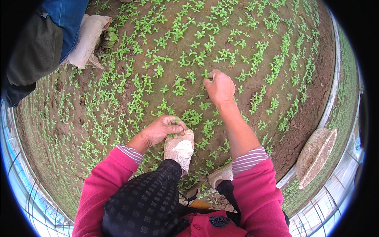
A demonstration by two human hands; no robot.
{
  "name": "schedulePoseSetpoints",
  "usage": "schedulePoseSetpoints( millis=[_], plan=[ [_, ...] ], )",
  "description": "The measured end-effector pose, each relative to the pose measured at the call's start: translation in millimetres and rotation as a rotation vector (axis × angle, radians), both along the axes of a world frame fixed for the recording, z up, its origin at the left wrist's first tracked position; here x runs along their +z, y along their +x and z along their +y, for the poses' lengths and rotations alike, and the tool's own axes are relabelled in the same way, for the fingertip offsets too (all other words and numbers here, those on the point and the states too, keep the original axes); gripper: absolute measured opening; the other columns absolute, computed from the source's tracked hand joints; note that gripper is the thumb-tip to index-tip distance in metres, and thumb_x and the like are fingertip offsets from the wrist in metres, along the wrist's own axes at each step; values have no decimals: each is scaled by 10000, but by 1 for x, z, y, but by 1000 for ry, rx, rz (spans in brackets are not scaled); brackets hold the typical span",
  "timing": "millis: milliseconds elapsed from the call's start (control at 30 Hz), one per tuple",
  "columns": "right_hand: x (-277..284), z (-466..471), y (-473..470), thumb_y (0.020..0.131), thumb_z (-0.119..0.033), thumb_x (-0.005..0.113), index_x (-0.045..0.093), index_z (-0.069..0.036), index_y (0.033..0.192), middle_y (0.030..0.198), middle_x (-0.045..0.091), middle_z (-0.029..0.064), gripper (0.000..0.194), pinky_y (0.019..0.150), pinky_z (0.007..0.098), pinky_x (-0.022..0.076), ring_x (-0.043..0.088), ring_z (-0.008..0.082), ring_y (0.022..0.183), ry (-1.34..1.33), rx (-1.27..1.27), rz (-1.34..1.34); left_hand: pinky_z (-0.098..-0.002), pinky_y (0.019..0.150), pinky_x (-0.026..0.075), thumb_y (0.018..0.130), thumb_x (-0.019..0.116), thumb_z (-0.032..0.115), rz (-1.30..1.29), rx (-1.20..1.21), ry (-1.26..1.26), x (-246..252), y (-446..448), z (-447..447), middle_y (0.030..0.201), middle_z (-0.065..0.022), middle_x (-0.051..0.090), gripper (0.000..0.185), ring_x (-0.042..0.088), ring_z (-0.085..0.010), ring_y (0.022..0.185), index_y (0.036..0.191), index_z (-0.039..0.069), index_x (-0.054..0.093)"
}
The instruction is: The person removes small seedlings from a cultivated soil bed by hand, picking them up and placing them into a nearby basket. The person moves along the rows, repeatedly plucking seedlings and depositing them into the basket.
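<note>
My left hand (pixel 165 129) is just over the toe of my worn white shoe (pixel 179 148). Its thumb and fingers are pressed together on small green seedlings (pixel 171 135), whose leaves poke out between them. Farther forward, my right hand (pixel 219 87) reaches down to the soil with its fingers curled. Leaves of a seedling (pixel 205 74) show at its thumb and forefinger, while the fingertips are partly hidden. Many more green seedlings (pixel 192 117) grow in loose bands across the damp brown soil (pixel 183 102) around both hands.
At the upper left is another person's leg (pixel 35 47), beside a pale cloth bundle (pixel 88 40). A shallow, rough-surfaced bowl (pixel 315 157) rests tilted by the pale bed edging (pixel 331 97) on the right. My second shoe (pixel 220 177) stands among seedlings.
</note>
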State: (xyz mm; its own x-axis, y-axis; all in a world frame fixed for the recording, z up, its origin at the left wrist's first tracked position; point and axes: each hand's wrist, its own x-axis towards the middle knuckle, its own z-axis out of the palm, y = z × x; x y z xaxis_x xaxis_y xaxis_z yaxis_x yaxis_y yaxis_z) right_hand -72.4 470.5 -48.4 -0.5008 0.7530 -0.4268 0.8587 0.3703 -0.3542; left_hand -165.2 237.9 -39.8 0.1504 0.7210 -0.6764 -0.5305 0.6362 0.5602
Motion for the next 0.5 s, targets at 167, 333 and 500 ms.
schedulePoseSetpoints(
  millis=[167,333,500],
  plan=[
    [-17,6,8,741,-248,680,703,-42,905,857,696,181,265,767,413,516,672,343,839,-14,-92,126,-311,882,454,923,649,196,-43,57,-10,1,-7,-4,917,-44,676,209,603,-136,919,1028,16,672],
    [-23,8,17,754,-214,682,700,-45,903,889,692,130,226,751,361,513,655,260,824,-138,-174,189,-284,845,459,915,665,220,-58,77,-83,0,-14,-8,928,-45,671,238,603,-133,915,1051,25,664],
    [23,-23,52,795,-121,696,690,-6,831,734,666,48,121,623,232,485,590,64,671,-441,-237,481,-268,709,468,919,652,157,-47,64,10,2,0,-7,930,-70,663,222,603,-147,844,1076,1,641]
  ],
)
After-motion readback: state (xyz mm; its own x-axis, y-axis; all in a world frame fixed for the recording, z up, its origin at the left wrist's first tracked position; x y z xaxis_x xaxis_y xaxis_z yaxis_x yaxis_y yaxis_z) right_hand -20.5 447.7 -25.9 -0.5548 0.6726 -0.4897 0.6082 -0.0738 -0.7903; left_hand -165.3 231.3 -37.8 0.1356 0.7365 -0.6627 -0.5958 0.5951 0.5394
